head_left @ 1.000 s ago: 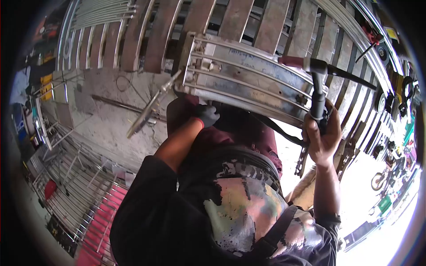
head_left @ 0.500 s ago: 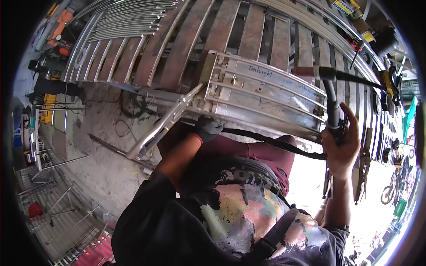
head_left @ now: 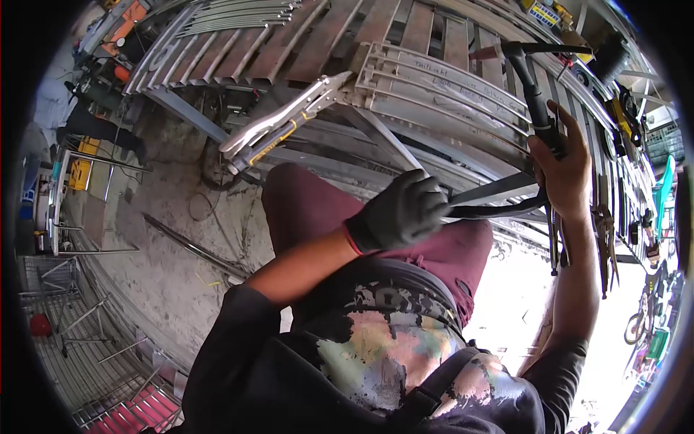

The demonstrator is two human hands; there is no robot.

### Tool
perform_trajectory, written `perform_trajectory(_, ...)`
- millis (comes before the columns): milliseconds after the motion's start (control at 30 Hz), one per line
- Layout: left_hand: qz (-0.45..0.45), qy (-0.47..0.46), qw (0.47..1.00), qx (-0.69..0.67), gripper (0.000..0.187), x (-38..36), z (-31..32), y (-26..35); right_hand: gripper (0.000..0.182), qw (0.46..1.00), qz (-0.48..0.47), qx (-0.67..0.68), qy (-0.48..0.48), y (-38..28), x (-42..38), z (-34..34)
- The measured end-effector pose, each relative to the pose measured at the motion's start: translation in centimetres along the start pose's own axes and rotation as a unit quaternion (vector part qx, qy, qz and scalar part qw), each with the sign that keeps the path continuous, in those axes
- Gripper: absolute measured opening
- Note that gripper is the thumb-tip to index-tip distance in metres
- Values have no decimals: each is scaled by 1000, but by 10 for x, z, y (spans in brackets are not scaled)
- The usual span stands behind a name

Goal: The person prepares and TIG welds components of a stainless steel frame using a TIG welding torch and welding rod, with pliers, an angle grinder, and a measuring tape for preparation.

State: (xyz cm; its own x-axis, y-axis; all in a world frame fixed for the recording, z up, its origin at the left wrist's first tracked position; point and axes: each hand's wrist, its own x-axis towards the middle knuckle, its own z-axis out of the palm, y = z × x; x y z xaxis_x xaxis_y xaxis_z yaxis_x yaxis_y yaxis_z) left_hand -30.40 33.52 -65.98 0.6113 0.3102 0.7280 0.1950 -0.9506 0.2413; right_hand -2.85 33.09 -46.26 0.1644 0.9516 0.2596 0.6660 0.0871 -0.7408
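My right hand, bare, grips the handle of a black TIG welding torch with a reddish nozzle and a long back cap. The torch is raised over the right end of a metal frame of parallel bars, under which lies a plate with handwriting. In a dark glove, my left hand is closed around the black torch cable, which runs up toward my right hand. Locking pliers are clamped at the frame's left corner, with their handles sticking out toward me.
The frame rests on a slatted metal workbench. A bundle of metal rods lies at its far left. More locking clamps hang at the right edge. Bar racks stand on the floor at left. Another person is at upper left.
My left hand has moved right and up with the torch cable in its grip. My right hand has lifted the torch upward in view. The camera view has shifted slightly.
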Motion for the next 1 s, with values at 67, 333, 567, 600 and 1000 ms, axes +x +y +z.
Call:
perform_trajectory(67,28,-8,994,108,58,50,-43,22,67,1000,6,1,-4,0,0,-1)
perform_trajectory(333,-123,100,958,240,68,173,-70,-39,55,977,-63,153,131,-14,-13,-29)
perform_trajectory(567,-143,-49,946,286,61,199,-81,-9,32,928,-92,269,240,-68,-87,-114)
perform_trajectory(600,-141,-60,947,283,61,200,-83,-7,38,932,-100,261,230,-69,-99,-127)
perform_trajectory(1000,-140,-179,934,277,82,205,-101,0,55,934,-13,124,336,-95,-110,-166)
